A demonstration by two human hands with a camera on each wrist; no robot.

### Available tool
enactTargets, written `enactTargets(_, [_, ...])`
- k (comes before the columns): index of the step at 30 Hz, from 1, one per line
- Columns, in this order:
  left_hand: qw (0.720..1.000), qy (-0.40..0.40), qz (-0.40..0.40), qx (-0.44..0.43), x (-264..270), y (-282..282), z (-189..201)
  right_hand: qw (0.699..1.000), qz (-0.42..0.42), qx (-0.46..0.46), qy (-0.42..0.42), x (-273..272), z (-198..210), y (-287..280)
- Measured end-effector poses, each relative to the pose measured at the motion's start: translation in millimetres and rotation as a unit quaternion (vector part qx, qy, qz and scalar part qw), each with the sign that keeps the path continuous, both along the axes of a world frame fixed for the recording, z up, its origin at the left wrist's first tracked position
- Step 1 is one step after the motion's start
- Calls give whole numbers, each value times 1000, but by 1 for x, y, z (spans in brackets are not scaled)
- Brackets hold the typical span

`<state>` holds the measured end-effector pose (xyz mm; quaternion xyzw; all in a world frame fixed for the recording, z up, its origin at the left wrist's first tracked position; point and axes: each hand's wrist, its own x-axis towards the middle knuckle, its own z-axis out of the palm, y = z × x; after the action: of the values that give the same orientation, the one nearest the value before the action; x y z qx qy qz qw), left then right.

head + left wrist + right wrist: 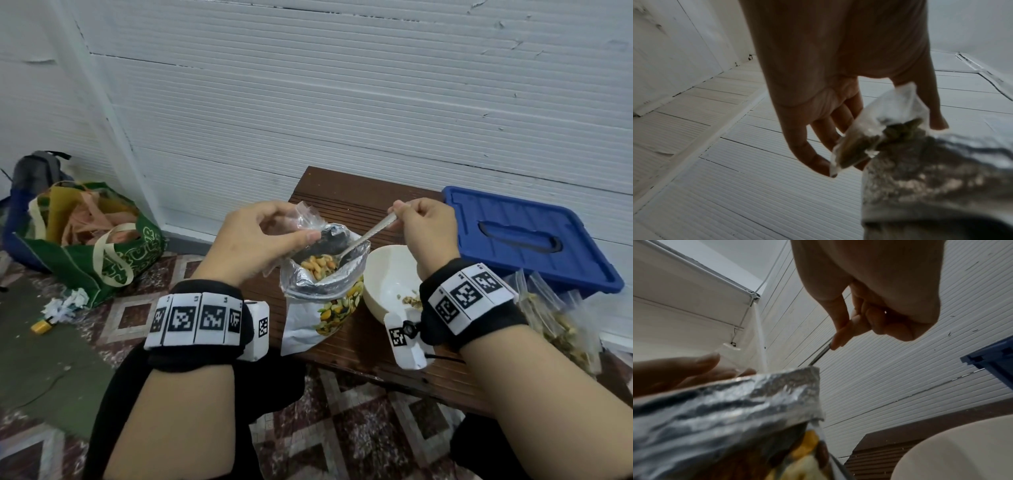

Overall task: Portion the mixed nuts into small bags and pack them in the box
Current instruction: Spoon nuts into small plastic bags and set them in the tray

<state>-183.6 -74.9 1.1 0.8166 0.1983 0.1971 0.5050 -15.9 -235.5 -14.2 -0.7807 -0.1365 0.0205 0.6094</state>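
The nut pouch (322, 274) was lined with crinkled, shiny foil, and its outside was printed and glossy. A small bag (308, 219) of thin clear plastic, creased and glinting, was seen above it. The spoon (363, 240) appeared to be polished metal, though its bowl was partly hidden. The bowl (383, 274) looked smooth and matt white. The table (342, 195) was of dark, ribbed wood. The box lid (513, 233) was of glossy blue plastic.

Spoon (368, 236) bowl hidden inside the foil nut pouch (325, 274), contents blurred
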Motion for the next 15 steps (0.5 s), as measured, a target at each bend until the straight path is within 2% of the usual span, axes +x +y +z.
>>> enactTargets(9, [997,55,-5,55,-4,2,8,996,-76,22,-28,16,36,-16])
enactTargets(15, [992,85,-15,94,2,-3,8,997,-55,35,-38,13,47,-7])
